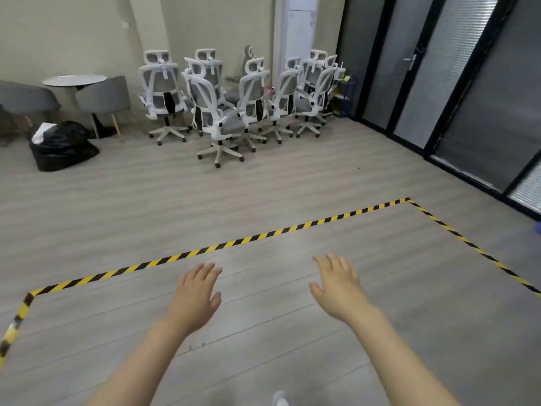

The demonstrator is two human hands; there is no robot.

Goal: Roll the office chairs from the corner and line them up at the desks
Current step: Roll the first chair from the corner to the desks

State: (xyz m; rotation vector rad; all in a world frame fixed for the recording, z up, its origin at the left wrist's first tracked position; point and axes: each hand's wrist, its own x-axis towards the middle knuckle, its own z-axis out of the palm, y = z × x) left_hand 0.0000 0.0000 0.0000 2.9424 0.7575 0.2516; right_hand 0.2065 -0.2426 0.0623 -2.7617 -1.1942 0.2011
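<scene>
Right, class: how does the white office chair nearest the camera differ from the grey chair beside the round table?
The white office chair has a wheeled star base, mesh back and headrest; the grey chair has plain splayed legs, a solid back and no headrest. The white one has armrests; the grey one shows none. Both stand upright, unoccupied.

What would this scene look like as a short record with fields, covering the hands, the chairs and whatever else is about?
left hand: left hand open, fingers spread, holds nothing
right hand: right hand open, holds nothing
chairs: white-framed grey mesh office chairs clustered in the far corner, none touched
floor marking: yellow-and-black striped floor tape between the hands and the chairs
left side: round white table, grey padded chairs, black rubbish bag
right side: dark-framed glass doors
desks: not in view
</scene>
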